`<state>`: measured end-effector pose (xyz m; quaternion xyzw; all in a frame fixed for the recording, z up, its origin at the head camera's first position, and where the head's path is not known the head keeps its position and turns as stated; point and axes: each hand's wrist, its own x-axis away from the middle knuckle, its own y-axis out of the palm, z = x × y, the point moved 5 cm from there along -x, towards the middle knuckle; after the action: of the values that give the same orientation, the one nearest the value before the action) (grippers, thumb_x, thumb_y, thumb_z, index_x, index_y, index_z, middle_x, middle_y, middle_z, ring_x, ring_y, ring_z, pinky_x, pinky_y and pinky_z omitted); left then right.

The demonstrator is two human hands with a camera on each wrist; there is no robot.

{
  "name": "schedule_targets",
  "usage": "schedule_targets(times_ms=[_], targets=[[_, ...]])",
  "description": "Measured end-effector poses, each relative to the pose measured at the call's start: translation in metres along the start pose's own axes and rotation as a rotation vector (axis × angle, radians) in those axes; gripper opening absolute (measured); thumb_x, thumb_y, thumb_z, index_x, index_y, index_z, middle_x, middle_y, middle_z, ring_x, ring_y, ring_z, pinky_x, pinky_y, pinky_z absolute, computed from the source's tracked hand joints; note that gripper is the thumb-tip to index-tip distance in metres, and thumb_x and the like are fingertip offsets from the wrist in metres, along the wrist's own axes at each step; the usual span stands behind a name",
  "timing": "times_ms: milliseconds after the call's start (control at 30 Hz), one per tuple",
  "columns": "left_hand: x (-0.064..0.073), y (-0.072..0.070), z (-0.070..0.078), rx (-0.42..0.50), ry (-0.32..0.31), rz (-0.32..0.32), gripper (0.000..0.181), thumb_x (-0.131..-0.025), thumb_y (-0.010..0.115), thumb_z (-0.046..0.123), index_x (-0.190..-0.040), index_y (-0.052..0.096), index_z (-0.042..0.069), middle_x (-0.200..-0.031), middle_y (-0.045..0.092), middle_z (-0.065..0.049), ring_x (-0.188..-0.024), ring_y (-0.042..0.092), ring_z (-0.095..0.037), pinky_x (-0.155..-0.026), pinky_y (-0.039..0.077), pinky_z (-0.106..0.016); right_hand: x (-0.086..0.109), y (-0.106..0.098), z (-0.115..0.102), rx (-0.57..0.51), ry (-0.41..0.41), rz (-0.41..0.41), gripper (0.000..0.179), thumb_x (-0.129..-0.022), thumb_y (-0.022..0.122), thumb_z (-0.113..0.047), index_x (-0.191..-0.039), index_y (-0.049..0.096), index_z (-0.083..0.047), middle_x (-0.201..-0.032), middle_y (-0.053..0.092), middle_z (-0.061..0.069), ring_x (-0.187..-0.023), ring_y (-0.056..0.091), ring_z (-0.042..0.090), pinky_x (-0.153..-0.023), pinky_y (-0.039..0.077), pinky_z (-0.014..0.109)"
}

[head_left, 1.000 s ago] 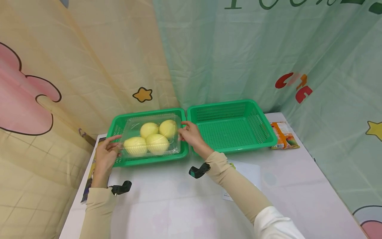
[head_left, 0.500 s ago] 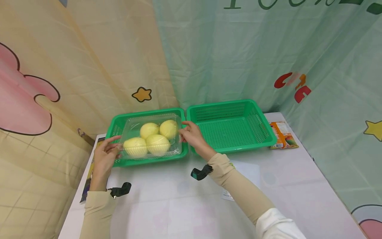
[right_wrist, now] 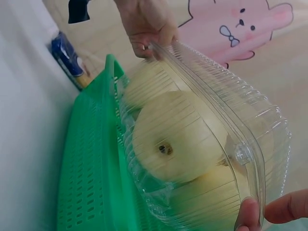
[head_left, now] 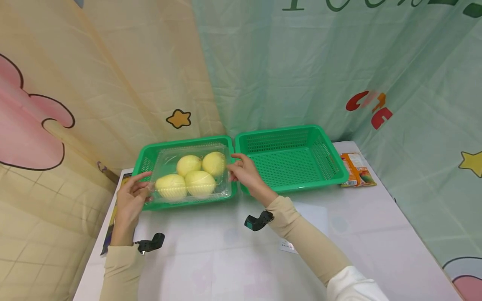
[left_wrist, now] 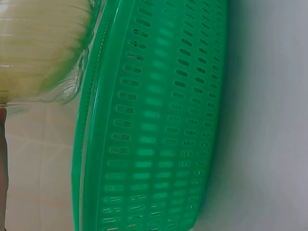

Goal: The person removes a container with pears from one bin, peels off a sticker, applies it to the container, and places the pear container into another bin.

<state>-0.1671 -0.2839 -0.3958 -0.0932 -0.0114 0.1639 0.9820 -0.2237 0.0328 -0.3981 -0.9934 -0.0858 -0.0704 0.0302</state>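
A clear plastic clamshell box [head_left: 168, 158] holds several pale yellow round fruits [head_left: 201, 184]. It hangs over the left green basket [head_left: 184, 141], raised above the rim as seen in the right wrist view. My left hand [head_left: 129, 200] grips the box's left end. At the opposite end, my right hand [head_left: 248, 175] pinches the box's rim [right_wrist: 255, 183] between thumb and finger. In the left wrist view, a ribbed corner of the box [left_wrist: 72, 89] shows beside the basket's slotted wall [left_wrist: 144, 115], with little of the left hand visible.
A second green basket [head_left: 290, 163] stands right of the first, with nothing inside. An orange snack packet [head_left: 359, 171] lies beyond it. A dark packet [head_left: 112, 228] lies at the table's left edge. A white sheet [head_left: 314, 217] is partly under the right arm. Printed curtains [head_left: 301, 62] hang behind.
The box of fruit has risen slightly and come a little closer to me. Both hands have moved with it, the right one also a bit rightward. The baskets stay put.
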Motion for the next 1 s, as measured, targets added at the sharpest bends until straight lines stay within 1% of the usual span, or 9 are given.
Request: schedule_targets(times_ms=[67,300,500,700,867,1000], targets=[[0.001,0.000,0.001,0.007,0.011,-0.002,0.042,-0.092,0.057,-0.012,-0.129,0.064,0.006,-0.080,0.065,0.014,-0.066,0.060,0.001,-0.055,0.052,-0.013,0.001,0.000,0.000,-0.004,0.000,0.000,0.053,-0.098,0.057,-0.010,-0.148,0.042,-0.006,-0.074,0.057,-0.003,-0.056,0.059,0.008,-0.065,0.052,0.023],[0.005,0.000,0.003,0.014,0.022,-0.009,0.040,-0.093,0.059,-0.011,-0.129,0.064,0.006,-0.081,0.066,0.014,-0.068,0.061,0.001,-0.056,0.053,-0.013,0.008,-0.002,-0.003,-0.021,-0.009,-0.010,0.054,-0.099,0.058,-0.011,-0.149,0.041,-0.005,-0.073,0.057,-0.002,-0.057,0.059,0.008,-0.065,0.051,0.022],[0.006,-0.001,0.003,-0.002,0.027,-0.017,0.041,-0.093,0.059,-0.010,-0.131,0.063,0.006,-0.084,0.065,0.015,-0.070,0.062,0.001,-0.057,0.054,-0.013,0.011,-0.003,-0.005,-0.015,-0.020,-0.025,0.054,-0.100,0.058,-0.012,-0.150,0.040,-0.006,-0.073,0.058,-0.002,-0.059,0.059,0.010,-0.066,0.051,0.024],[0.006,-0.002,0.002,-0.006,0.027,-0.012,0.041,-0.093,0.060,-0.009,-0.131,0.063,0.006,-0.084,0.065,0.015,-0.070,0.061,0.001,-0.057,0.054,-0.013,0.013,-0.003,-0.006,-0.006,-0.023,-0.029,0.054,-0.100,0.058,-0.013,-0.150,0.040,-0.006,-0.073,0.058,-0.002,-0.059,0.059,0.010,-0.067,0.051,0.027],[0.006,-0.002,0.002,0.001,0.030,-0.011,0.040,-0.093,0.060,-0.010,-0.130,0.064,0.006,-0.084,0.065,0.014,-0.070,0.061,0.000,-0.057,0.054,-0.013,0.013,-0.003,-0.005,-0.017,-0.024,-0.029,0.053,-0.100,0.058,-0.012,-0.150,0.040,-0.006,-0.073,0.058,-0.002,-0.058,0.058,0.010,-0.064,0.050,0.024],[0.007,-0.002,0.003,0.007,0.033,-0.010,0.040,-0.093,0.060,-0.010,-0.129,0.064,0.006,-0.084,0.065,0.014,-0.069,0.061,0.000,-0.056,0.054,-0.013,0.014,-0.003,-0.005,-0.021,-0.024,-0.031,0.052,-0.100,0.058,-0.013,-0.149,0.041,-0.007,-0.073,0.058,-0.002,-0.059,0.058,0.010,-0.064,0.050,0.023]])
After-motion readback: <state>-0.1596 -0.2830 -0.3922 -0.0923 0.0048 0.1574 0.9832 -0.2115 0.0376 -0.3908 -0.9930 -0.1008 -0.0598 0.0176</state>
